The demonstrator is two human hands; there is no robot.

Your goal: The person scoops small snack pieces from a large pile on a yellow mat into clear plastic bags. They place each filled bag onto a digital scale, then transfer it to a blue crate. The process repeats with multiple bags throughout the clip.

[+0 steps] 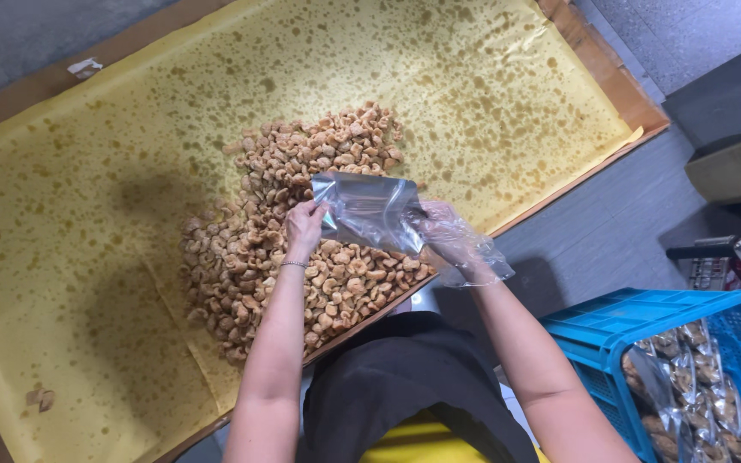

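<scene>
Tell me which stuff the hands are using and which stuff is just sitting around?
In use:
left hand
right hand in a clear plastic glove
clear plastic bag held between both hands
pile of fried snack pieces
oil-spotted yellow paper

Just lying about:
blue crate of filled bags
cardboard box

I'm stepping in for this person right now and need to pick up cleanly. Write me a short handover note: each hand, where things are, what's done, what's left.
Left hand: bare, pinching one edge of the clear plastic bag.
Right hand: in a thin disposable glove, gripping the bag's other edge.
The bag looks empty, held over the pile of fried snack pieces on the oil-spotted yellow paper.
Done: filled bags lie in the blue crate at the right.
Left: most of the pile remains loose.
</scene>
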